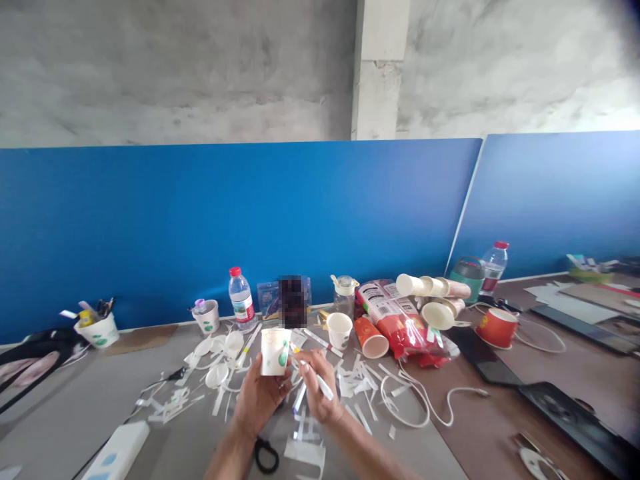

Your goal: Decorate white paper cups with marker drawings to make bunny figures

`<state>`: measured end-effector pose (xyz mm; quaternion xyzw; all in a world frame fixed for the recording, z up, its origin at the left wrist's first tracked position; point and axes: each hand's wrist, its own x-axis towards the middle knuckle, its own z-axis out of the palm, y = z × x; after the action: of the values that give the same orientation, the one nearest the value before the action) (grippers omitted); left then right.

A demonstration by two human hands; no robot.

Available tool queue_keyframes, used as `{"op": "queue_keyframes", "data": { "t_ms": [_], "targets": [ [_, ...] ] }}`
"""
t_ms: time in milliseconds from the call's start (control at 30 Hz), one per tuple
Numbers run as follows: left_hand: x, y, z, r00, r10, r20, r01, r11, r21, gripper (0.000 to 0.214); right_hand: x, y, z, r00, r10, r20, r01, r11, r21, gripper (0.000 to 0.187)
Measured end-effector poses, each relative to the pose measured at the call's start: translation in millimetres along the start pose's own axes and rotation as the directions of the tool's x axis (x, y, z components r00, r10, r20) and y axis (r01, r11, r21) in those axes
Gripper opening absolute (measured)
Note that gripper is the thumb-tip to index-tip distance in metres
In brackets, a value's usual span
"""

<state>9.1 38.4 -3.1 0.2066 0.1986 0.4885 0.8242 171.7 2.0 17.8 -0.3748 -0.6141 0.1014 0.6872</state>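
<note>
My left hand (263, 390) is wrapped round a white paper cup (274, 353) with green leaf prints, held up above the desk. Faint yellowish marks show near the cup's upper edge. Just right of it, my right hand (320, 387) grips a white marker pen (325, 387), its end angled up toward the cup. Pen and cup look close, but I cannot tell whether they touch. Below my hands lie white paper strips (359, 380) and a black scissors handle (267, 456).
Behind stand a water bottle (242, 303), a glass jar (345, 297), another white cup (339, 331) and a tipped orange cup (371, 339). A red package (393, 313) lies to the right, by stacked cups (433, 287). A white cable (425, 420) and power strip (117, 453) flank my arms.
</note>
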Motion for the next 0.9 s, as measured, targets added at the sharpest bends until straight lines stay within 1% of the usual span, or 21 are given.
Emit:
{"op": "queue_keyframes", "data": {
  "t_ms": [133,267,433,533,667,767,900],
  "targets": [
    [1.1,-0.4,-2.0,0.999,-0.017,0.033,0.017,1.0,-0.01,0.024,2.3,-5.9,-0.5,1.0,-0.024,0.015,0.023,0.999,0.025,0.055],
    [1.6,-0.3,-2.4,0.999,-0.008,0.05,0.008,1.0,-0.008,0.025,2.4,-7.1,-1.0,0.999,-0.047,0.012,0.047,0.998,0.052,0.048],
    [0.1,2.1,-0.9,0.999,-0.008,0.044,0.009,1.0,-0.007,0.029,0.2,-4.5,0.1,0.998,-0.039,0.043,0.036,0.997,0.064,0.047],
    [-1.4,3.3,0.9,0.999,-0.023,0.025,0.024,1.0,-0.006,0.03,-1.0,-0.9,1.0,0.999,-0.017,0.033,0.016,0.999,0.041,0.047],
    [-2.7,3.8,3.2,0.999,-0.045,0.0,0.045,0.999,-0.009,0.03,-3.6,7.3,2.1,1.0,0.017,-0.019,-0.017,1.0,0.025,0.035],
    [-3.2,3.0,5.2,0.999,-0.049,-0.007,0.049,0.999,0.01,0.032,-5.0,15.4,4.0,0.992,0.074,-0.098,-0.07,0.997,0.036,0.026],
    [-4.5,-0.8,8.6,0.997,-0.081,-0.006,0.081,0.995,0.049,0.038,-3.3,25.2,7.0,0.962,0.141,-0.233,-0.131,0.99,0.061,0.031]
  ]
}}
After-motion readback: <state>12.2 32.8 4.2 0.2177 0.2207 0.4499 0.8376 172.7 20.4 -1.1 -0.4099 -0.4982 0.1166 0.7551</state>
